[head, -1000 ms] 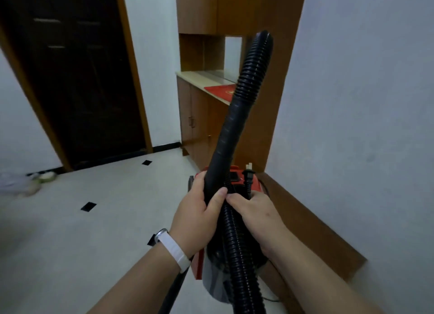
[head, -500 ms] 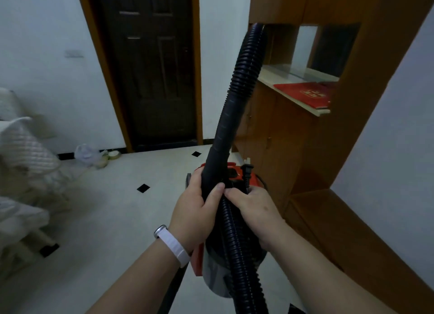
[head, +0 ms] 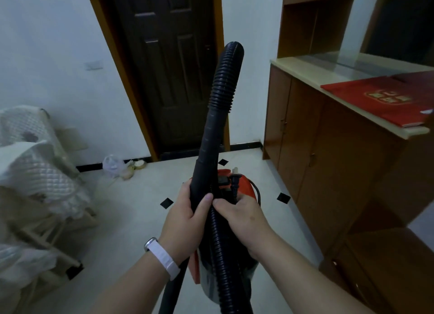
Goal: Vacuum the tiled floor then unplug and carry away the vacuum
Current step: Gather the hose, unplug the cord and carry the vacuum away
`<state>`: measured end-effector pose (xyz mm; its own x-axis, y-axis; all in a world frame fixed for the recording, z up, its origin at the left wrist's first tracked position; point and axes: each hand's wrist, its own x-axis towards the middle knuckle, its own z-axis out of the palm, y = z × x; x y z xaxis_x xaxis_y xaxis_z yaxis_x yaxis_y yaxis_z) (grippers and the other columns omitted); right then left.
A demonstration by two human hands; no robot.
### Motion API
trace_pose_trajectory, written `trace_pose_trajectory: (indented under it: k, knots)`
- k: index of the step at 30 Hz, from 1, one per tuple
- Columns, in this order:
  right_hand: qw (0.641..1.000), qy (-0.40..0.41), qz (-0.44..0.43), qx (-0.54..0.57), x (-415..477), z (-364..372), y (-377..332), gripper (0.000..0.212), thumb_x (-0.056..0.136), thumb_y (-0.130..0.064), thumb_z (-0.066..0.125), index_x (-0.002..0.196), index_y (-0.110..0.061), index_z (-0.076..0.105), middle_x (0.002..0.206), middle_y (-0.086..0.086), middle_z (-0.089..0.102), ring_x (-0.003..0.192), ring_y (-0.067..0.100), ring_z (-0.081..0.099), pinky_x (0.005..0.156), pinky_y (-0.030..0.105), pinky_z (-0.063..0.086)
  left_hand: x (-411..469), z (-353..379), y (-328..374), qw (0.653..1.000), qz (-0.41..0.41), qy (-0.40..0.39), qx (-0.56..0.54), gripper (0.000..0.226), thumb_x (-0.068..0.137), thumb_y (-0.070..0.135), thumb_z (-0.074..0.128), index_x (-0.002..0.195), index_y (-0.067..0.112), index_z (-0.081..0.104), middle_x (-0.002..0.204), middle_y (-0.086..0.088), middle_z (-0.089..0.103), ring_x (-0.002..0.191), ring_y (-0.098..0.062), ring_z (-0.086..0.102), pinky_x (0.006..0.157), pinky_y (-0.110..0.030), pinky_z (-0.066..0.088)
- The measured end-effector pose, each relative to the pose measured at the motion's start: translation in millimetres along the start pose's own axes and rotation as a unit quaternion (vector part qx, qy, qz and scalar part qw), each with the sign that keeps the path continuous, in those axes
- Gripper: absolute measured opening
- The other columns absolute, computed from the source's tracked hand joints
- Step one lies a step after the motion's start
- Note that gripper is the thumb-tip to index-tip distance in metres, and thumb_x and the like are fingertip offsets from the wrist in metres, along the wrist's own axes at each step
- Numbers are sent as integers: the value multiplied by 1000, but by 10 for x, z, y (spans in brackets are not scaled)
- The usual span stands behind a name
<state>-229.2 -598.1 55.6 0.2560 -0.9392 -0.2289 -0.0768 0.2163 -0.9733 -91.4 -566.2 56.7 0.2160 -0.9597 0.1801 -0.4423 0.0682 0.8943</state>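
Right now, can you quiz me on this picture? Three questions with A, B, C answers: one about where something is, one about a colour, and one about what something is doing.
1. Where does the red folder lie?
A) on the floor
B) on the cabinet counter
C) on the chair

2. What colour is the wristband?
A) white
B) green
C) black

3. The power plug is
A) pushed into a wall socket
B) free, sticking up just above the right hand
C) lying on the floor

Answers: 1 B, it lies flat on the pale countertop. 2 A, the strap looks white. 3 B, its prongs point up into open air.
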Motion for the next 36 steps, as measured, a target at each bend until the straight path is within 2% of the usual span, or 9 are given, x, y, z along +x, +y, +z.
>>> trace_pose_trajectory:
  k: [3, 6, 9, 17, 20, 23, 27, 32, 36]
  knots:
    - [1000, 13, -1, -4, 484, -121, -119, 19, 84, -30, 68, 85, -13, 76, 74, 2, 77, 70, 19, 75, 66, 33, 60, 493, 147, -46, 1000, 12, 0, -6, 25, 95, 32, 56, 111, 47, 44, 95, 15, 66, 84, 4, 64, 72, -23, 52]
    - [999, 26, 9, -19, 895, -173, -216, 22, 81, -38, 70, 89, -18, 75, 79, 1, 78, 76, 19, 76, 71, 36, 62, 910, 230, -112, 1000, 6, -12, -25, 26, 95, 32, 56, 109, 50, 44, 97, 17, 66, 87, 5, 64, 73, -18, 52]
    - [999, 39, 7, -25, 1322, -221, -294, 19, 85, -35, 70, 93, -18, 73, 79, 2, 79, 71, 17, 76, 68, 34, 62, 1359, 301, -230, 999, 8, -27, -33, 25, 95, 31, 55, 108, 49, 44, 97, 17, 66, 86, 5, 64, 71, -14, 51]
    - [995, 92, 39, -4, 2652, -162, -329, 14, 88, -31, 70, 94, -19, 74, 76, -2, 79, 65, 11, 75, 55, 23, 55, 2734, 463, -842, 995, 3, -76, -57, 28, 96, 32, 55, 120, 43, 45, 97, 13, 68, 86, -1, 65, 77, -30, 56]
    - [991, 121, 57, -1, 3231, -32, -400, 14, 87, -30, 70, 90, -18, 76, 80, 4, 79, 71, 19, 76, 64, 32, 59, 3361, 442, -1112, 992, 2, -106, -69, 31, 95, 34, 56, 125, 35, 46, 97, 11, 68, 85, -3, 65, 77, -30, 55]
    - [987, 150, 61, 5, 3787, 106, -521, 13, 86, -29, 70, 89, -18, 77, 80, 5, 79, 75, 23, 77, 71, 39, 61, 3969, 352, -1271, 988, 5, -137, -77, 27, 95, 35, 56, 119, 41, 46, 96, 13, 67, 83, 1, 64, 74, -25, 54]
    - [982, 180, 56, 22, 4419, 224, -706, 14, 87, -28, 70, 94, -19, 77, 84, 5, 79, 81, 24, 76, 73, 38, 60, 4705, 253, -1391, 981, 21, -168, -99, 21, 95, 36, 55, 112, 46, 46, 97, 13, 66, 84, 2, 64, 74, -24, 53]
    - [979, 195, 47, 29, 5065, 293, -964, 17, 88, -29, 70, 95, -15, 76, 83, 7, 79, 78, 24, 76, 62, 31, 57, 5446, 182, -1455, 976, 46, -185, -102, 27, 94, 38, 55, 115, 50, 44, 102, 16, 65, 92, -1, 63, 81, -30, 53]
    - [977, 208, 41, 27, 5654, 276, -1049, 21, 86, -32, 71, 97, -15, 76, 86, 7, 79, 82, 27, 76, 67, 34, 58, 6071, 233, -1605, 973, 71, -190, -107, 28, 91, 41, 54, 118, 46, 46, 105, 12, 65, 95, -4, 64, 83, -36, 54]
